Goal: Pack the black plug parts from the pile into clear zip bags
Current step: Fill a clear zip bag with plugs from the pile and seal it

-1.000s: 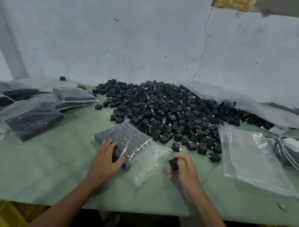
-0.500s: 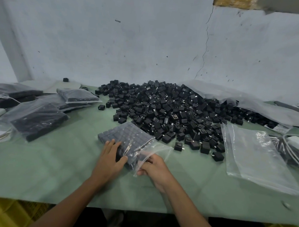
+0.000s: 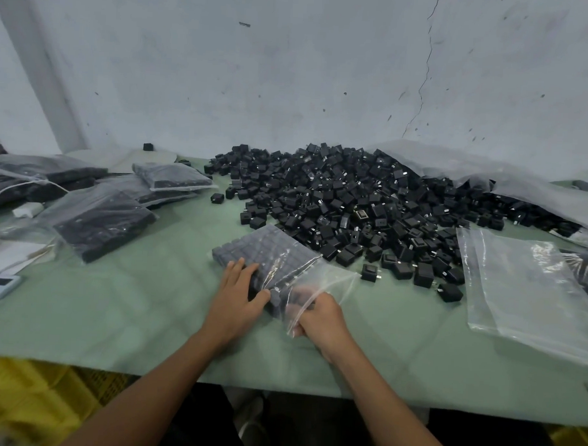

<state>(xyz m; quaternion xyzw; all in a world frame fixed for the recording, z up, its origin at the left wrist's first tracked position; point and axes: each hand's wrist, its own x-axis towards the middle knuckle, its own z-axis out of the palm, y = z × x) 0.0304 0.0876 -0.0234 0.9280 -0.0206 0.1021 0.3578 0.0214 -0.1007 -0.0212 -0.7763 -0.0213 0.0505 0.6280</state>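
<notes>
Filling looks to be the step in hand: the left hand (image 3: pixel 239 296) lies flat, fingers straight, on the half-packed bag (image 3: pixel 271 252) at 6 o'clock of the pile (image 3: pixel 354 198), and the right hand (image 3: pixel 320 320) is curled at the bag's mouth, its 4 o'clock corner. The next move likely calls for seating a part against the packed rows, then reaching to 2 o'clock for a loose part (image 3: pixel 370 272). Glare and blur hide the right fingertips, so I cannot tell whether they hold a part or pinch film, and the spare bags (image 3: pixel 525 293) at 3 o'clock are cut off.

pile (image 3: pixel 357 205) behind bag (image 3: pixel 284 266), hands on bag
</notes>
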